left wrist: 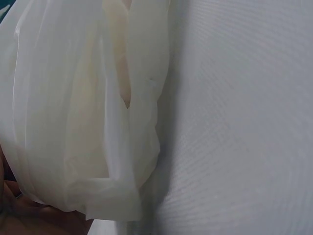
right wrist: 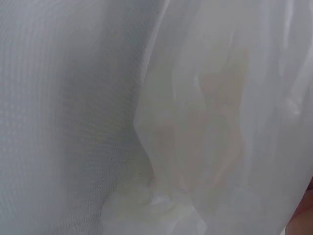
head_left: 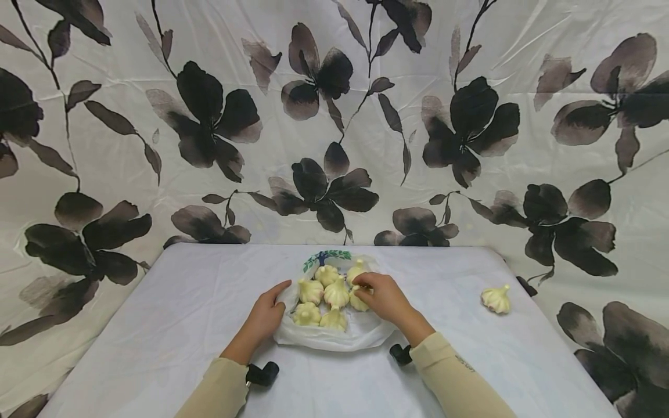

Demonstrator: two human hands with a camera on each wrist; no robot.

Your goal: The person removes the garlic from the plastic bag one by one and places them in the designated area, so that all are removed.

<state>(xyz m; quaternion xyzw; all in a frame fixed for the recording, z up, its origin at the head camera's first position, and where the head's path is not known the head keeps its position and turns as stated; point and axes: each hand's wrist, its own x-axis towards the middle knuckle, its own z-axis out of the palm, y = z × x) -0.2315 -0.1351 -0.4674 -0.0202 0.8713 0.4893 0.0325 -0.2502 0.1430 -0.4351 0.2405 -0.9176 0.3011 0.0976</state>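
Observation:
A white plastic bag with a green and blue print lies spread on the table, its mouth up. Several pale garlic bulbs sit inside it, most with stems upward. At the bag's left side, my left hand grips the edge, index finger stretched along it. My right hand reaches over the right rim and pinches a garlic bulb at the right of the group, partly covering it. Both wrist views are mostly filled by the bag's translucent folds, with fingers just showing at the right wrist view's corner.
One loose garlic bulb lies on the white-covered table, well to the right of the bag. Behind the table hangs a white cloth with dark flowers. Black wrist devices stick out beside both sleeves.

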